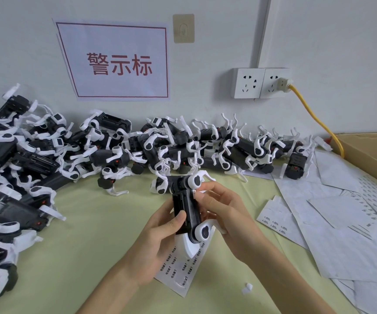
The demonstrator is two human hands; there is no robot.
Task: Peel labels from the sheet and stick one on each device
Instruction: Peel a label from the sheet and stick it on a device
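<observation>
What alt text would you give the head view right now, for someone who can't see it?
Two hands hold a black-and-white device above a label sheet on a green table: the left hand grips its body, the right hand pinches at its upper edge. A long pile of devices lines the wall, with used sheets at right.

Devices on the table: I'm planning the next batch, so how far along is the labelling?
Done: cannot tell; no labels are legible on the piled devices. In hand: left hand grips one device while the right hand fingers press at its side. Left: the label sheet beneath holds many labels.
</observation>
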